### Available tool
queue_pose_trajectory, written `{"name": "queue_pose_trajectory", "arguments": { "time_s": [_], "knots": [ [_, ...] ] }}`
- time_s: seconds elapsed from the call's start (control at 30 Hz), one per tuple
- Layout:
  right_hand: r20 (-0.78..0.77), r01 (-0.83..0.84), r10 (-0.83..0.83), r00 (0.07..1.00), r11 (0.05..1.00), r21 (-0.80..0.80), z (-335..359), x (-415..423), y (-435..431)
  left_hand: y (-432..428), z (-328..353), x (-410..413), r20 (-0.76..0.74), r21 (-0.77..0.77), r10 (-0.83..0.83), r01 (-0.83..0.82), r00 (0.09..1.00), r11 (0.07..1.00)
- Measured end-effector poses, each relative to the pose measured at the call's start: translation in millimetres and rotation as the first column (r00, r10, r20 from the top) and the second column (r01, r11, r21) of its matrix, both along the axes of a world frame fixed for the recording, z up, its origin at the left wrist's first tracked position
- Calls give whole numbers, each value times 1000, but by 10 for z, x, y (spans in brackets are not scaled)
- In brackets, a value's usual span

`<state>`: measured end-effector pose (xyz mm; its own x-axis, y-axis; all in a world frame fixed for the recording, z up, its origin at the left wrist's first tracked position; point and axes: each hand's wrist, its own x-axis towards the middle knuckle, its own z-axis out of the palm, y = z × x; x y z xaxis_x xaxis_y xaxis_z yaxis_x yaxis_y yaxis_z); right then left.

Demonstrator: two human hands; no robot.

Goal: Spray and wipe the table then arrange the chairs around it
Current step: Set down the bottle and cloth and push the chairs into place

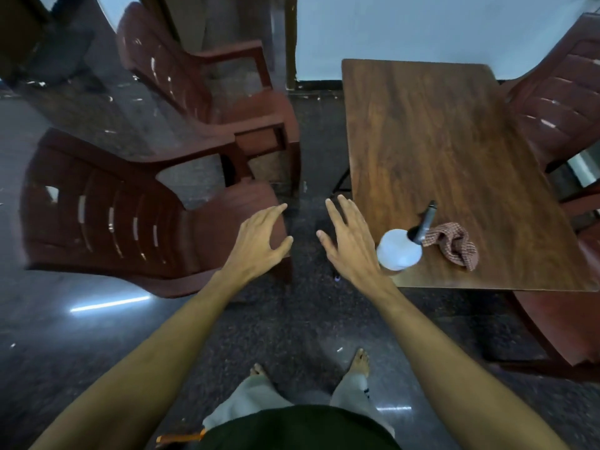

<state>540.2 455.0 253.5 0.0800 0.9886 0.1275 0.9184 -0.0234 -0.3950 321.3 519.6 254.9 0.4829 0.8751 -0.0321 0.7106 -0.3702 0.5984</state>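
A wooden table point(438, 141) stands at the right. Near its front left corner sits a white spray bottle point(398, 250) with a black nozzle, and a checked cloth point(454, 243) lies crumpled beside it. A brown plastic chair point(130, 222) stands at the left, facing the table, with a second one point(211, 86) behind it. My left hand point(259, 241) hovers open over the near chair's right armrest. My right hand point(350, 241) is open too, fingers spread, above the floor between chair and table, just left of the bottle. Both hands hold nothing.
Another brown chair point(558, 102) stands at the table's far right side, and a part of one point(558, 326) shows under the table's near right corner. The dark speckled floor point(308, 319) lies between the chairs and the table. My bare feet stand below.
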Motion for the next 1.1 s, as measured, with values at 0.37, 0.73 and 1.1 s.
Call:
{"name": "queue_pose_trajectory", "arguments": {
  "time_s": [0.37,0.73,1.1],
  "knots": [
    [-5,0,-1,1000,986,-167,-183,-1129,708,770,-133,-1245,-158,-72,-58,48,986,996],
    [-86,45,-63,994,980,-196,-272,-2061,1516,1716,7,-2060,-210,-16,-131,130,969,991],
    [-179,292,-354,918,909,-298,-173,-3643,2044,2720,50,-3290,-227,-72,-411,406,883,911]
  ]
}}
